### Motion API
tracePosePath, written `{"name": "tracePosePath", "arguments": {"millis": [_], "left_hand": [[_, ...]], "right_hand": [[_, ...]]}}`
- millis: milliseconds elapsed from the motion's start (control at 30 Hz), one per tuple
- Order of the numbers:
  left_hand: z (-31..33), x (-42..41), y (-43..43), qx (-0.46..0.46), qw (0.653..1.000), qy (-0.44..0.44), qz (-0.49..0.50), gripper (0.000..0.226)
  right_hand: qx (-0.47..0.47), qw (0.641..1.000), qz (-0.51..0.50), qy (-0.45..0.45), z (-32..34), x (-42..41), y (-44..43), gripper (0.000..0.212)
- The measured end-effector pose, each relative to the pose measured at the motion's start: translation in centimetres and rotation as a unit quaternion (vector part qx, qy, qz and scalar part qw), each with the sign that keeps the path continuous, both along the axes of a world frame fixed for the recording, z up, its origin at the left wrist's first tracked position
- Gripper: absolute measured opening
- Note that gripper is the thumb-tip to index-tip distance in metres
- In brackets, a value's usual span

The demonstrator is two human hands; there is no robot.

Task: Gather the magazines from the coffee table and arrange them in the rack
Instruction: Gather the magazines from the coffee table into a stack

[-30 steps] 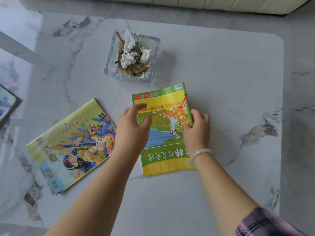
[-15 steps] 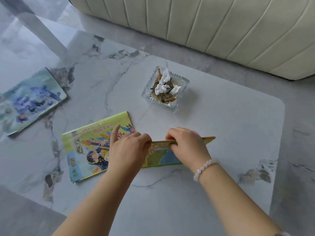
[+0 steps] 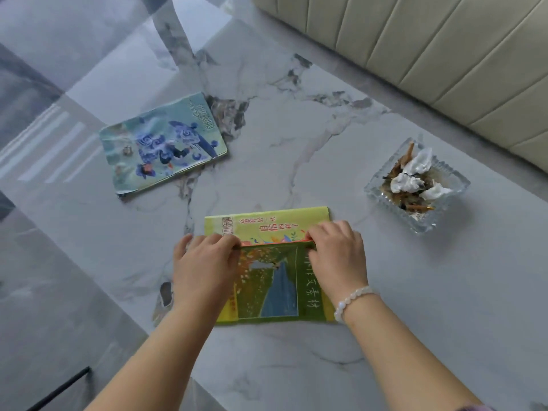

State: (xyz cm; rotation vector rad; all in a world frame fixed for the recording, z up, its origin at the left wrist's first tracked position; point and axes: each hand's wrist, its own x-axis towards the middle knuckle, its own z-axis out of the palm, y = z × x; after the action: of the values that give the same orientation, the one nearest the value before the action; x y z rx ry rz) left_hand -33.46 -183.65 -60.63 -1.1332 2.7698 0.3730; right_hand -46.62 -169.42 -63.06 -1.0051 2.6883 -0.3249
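Note:
A green magazine lies on top of a yellow-green magazine, which shows only as a strip at its far edge. My left hand grips the green magazine's far left corner. My right hand, with a white bead bracelet on the wrist, grips its far right corner. A third magazine with a blue cover lies flat on the marble coffee table, apart at the far left. No rack is in view.
A glass ashtray filled with tissue and scraps stands right of the magazines. A cream sofa runs along the table's far right side. The table's near left edge drops to a grey floor.
Both hands lifted the green magazine off the table, carried it left and laid it on the yellow-green one. The view swung left, bringing the blue magazine into sight.

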Motion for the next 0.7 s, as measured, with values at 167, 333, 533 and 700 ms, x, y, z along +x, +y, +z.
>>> {"name": "tracePosePath", "arguments": {"millis": [167,333,533,700], "left_hand": [[-4.4,-1.2,-4.1,0.038,0.997,0.001,-0.066,0.017],[-7.8,-2.0,-6.1,0.071,0.993,-0.047,-0.086,0.054],[-8.5,-2.9,-7.4,0.063,0.988,-0.083,-0.112,0.054],[-6.7,-3.2,-7.7,0.110,0.985,-0.079,-0.110,0.021]], "right_hand": [[0.013,0.999,-0.008,-0.029,-3.5,-0.7,-2.2,0.024],[0.033,0.999,-0.024,-0.024,-5.9,-1.8,-3.8,0.021],[0.113,0.991,-0.036,-0.057,-5.6,-2.8,-4.8,0.019],[0.092,0.994,-0.060,-0.008,-4.1,-2.5,-5.2,0.038]]}}
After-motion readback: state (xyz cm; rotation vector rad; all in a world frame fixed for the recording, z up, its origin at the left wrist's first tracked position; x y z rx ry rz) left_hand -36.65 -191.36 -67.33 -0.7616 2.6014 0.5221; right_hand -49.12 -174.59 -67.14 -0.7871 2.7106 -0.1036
